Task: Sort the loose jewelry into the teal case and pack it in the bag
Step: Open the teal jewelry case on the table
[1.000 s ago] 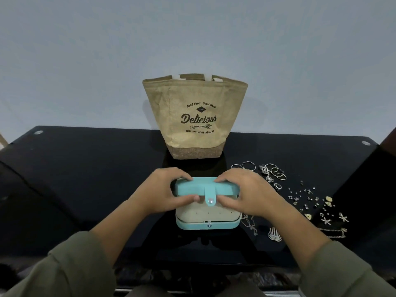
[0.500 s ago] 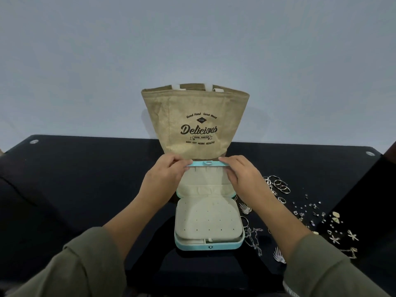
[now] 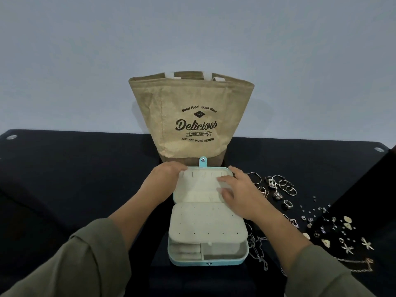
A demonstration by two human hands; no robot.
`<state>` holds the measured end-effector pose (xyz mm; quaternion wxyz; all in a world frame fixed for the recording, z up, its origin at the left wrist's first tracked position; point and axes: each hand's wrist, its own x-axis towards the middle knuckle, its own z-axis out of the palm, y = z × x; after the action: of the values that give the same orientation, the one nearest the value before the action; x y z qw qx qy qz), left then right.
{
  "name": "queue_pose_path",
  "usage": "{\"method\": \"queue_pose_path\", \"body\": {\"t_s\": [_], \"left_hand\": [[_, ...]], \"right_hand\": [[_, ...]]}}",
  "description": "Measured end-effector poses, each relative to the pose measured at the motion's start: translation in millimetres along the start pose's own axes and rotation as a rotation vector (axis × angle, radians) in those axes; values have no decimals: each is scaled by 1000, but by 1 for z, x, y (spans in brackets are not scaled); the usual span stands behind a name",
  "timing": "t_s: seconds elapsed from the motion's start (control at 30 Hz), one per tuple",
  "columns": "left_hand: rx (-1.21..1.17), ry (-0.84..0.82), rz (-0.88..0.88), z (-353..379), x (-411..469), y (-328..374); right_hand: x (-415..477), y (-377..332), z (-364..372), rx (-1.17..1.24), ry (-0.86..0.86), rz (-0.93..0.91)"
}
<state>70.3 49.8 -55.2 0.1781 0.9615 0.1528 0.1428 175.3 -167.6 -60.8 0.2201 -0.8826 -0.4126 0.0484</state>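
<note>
Now had teal case (image 3: pixel 207 224) open on worktop (image 3: pixel 75 179) just before bag (image 3: pixel 192 125), left hand (image 3: pixel 166 174) gripping lid corner, right hand (image 3: pixel 240 189) pressed flat on lining. Could have swept loose jewelry (image 3: pixel 278 185) off worktop with right sleeve (image 3: pixel 321 271), or tipped bag by shoving lid back.

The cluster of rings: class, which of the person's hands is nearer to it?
Right. The right hand rests on the case lid, just beside the rings; the left hand grips the lid's opposite edge, farther away.

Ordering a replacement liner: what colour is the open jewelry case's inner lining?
The lining is cream, inside the teal case; the head view shows it.
</note>
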Motion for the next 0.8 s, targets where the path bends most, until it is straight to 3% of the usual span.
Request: {"method": "queue_pose_path", "body": {"t_s": [0.1, 0.27, 0.5, 0.67, 0.8], "left_hand": [[14, -119, 2, 10, -5, -10], [-121, 87, 159, 10, -42, -23], [-249, 19, 255, -6, -94, -27], [-319, -8, 193, -17, -87, -14], [-418, 73, -34, -9, -73, -3]], "right_hand": [[3, 3, -4, 69, -44, -5], [-13, 13, -16, 232, -64, 23], [-53, 26, -21, 323, -31, -93], [-43, 22, -33, 297, -50, -69], [-27, 17, -41, 262, -37, 12]]}}
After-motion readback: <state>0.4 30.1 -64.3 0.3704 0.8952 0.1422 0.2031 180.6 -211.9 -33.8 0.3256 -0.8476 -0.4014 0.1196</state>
